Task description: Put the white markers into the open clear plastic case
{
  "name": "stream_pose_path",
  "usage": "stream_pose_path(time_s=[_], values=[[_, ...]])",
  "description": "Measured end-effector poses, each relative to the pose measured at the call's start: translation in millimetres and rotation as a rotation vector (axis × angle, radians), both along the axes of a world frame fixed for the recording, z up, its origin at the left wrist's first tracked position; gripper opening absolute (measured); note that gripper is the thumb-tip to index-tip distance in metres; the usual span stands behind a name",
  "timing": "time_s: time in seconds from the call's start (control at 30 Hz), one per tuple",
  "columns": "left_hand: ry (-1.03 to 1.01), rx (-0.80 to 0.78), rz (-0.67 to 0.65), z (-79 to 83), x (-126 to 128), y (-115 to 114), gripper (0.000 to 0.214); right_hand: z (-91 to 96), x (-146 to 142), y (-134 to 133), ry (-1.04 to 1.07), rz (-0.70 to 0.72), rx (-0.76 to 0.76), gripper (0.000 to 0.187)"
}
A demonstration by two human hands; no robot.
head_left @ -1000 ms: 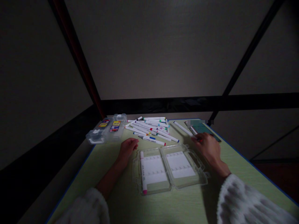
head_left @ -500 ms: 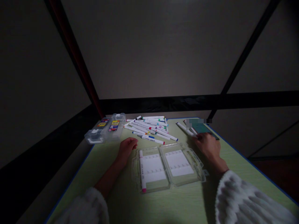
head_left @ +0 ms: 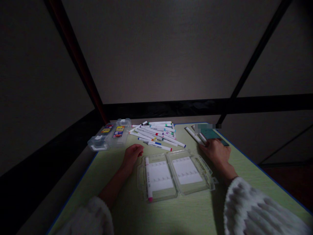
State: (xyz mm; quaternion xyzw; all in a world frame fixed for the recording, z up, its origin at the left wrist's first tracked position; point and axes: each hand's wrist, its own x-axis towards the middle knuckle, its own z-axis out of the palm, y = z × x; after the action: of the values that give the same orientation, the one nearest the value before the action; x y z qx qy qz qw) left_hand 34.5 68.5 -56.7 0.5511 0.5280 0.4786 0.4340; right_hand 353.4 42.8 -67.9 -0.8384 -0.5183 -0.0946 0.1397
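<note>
My left hand (head_left: 132, 153) rests on the green table (head_left: 127, 212) with its fingers curled and nothing in them, just left of an open clear plastic case (head_left: 212, 182). One white marker with a pink tip (head_left: 147, 178) lies in the case's left half. My right hand (head_left: 217, 150) lies beyond the case's right half, its fingers closed on the near ends of two or three white markers (head_left: 194, 134). A loose pile of several white markers with coloured caps (head_left: 156, 133) lies behind the case.
A closed clear case with coloured labels (head_left: 110, 136) sits at the table's far left corner. A dark green flat object (head_left: 210, 133) lies beyond my right hand. Dark frame bars and a grey wall stand behind the blue-edged table.
My right hand has drawn slightly back and to the left, and the white markers under its fingers have shifted with it. My left hand has stayed in place.
</note>
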Motion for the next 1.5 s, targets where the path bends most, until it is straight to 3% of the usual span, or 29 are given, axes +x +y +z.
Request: stream_pose_path(time_s=[0.53, 1.5], values=[[-0.042, -0.016, 0.007, -4.7, -1.4, 3.9, 0.018, 0.6, 1.3, -0.5, 0.033, 0.027, -0.018, 0.033], [-0.066, -0.035, 0.018, -3.5, 0.0, 1.6, 0.017, -4.0, 5.7, 3.0, 0.033, -0.061, 0.017, 0.028]])
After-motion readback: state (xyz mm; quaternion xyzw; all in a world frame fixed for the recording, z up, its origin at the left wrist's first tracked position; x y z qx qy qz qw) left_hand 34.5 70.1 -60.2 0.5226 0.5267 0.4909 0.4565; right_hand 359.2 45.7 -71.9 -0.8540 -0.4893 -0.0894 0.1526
